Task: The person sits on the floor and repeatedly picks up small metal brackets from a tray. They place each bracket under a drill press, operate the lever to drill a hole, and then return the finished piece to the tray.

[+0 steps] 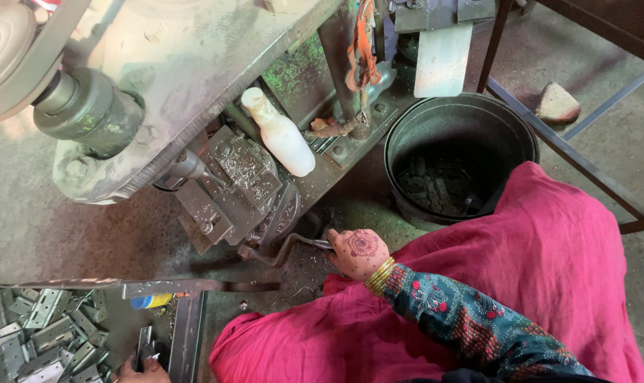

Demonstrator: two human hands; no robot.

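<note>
Your right hand [357,252] is closed around the end of a bent, dark metal lever handle [288,247], which runs low from the base of the grey steel press machine [194,64] toward your lap. The handle sits just beside the press die block [230,186], whose top is littered with metal shavings. A white plastic bottle [279,133] lies tilted on the machine bed, near the die block.

Your left hand [143,369] is at the bottom edge of the view, fingers touching a small flat grey metal piece [144,345]; its grip appears closed, though the view is cut off there. Left of it lies a heap of stamped grey metal hinge plates [38,330]. A round black metal bucket [458,157] holding dark parts stands beyond your knee, draped in pink cloth [534,284].
</note>
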